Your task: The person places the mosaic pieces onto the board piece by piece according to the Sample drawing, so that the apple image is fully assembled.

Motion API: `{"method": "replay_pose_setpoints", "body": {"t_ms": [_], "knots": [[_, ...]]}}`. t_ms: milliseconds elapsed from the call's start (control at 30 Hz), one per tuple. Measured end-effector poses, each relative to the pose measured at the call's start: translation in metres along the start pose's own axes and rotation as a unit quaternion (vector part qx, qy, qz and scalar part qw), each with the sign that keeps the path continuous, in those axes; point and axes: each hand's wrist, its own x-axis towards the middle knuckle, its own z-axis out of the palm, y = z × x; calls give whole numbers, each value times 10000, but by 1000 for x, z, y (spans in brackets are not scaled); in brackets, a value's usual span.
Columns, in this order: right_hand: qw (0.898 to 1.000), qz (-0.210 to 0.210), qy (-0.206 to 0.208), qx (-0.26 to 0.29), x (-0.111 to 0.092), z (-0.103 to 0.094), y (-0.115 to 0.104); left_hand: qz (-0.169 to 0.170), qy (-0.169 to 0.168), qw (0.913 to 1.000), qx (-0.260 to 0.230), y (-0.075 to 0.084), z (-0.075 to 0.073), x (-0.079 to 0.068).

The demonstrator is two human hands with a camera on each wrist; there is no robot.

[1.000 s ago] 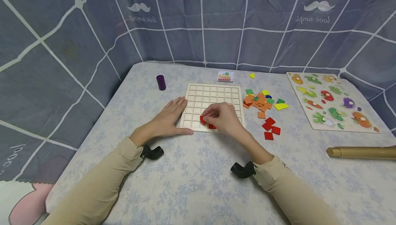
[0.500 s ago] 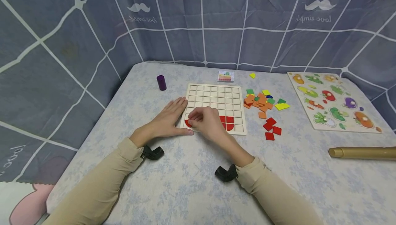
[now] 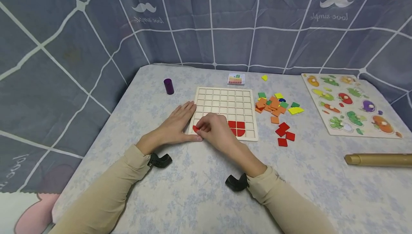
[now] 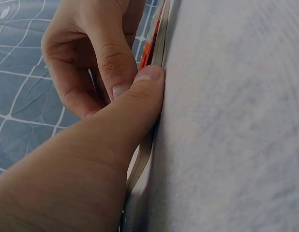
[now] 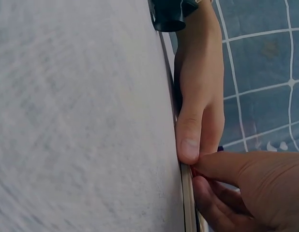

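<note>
Touching left side of square pale-wood grid board (image 3: 220,98) with left hand (image 3: 175,126), fingers outstretched, gripping nothing. Pinching rounded red tile (image 3: 195,129) at board's near-left corner with right hand (image 3: 214,128), apparently seating it; next, probably align, press flush, release. Noted farther right: flat red tiles (image 3: 240,124) in cells of nearest two rows.

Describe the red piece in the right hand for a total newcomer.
Find the pale gridded board. By its near left corner, the right hand pinches a red piece. Other red pieces lie farther right; only this one is held.
</note>
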Motion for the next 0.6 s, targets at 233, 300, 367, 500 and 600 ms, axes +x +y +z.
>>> {"method": "replay_pose_setpoints", "body": {"t_ms": [233,300,367,500,600], "knots": [[9998,-153,9,-135,2,2,3,41,12,10000,76,-3,2,1],[9997,-194,40,-151,2,2,4,59,15,10000,73,-3,2,1],[9996,-231,70,-143,2,3,4,70,31,10000,55,-3,2,0],[9997,-218,49,-95,2,2,6,150,74,9998,56,-2,3,2],[9996,-243,7,-120,3,2,8,198,117,9997,70,-3,2,3]]}}
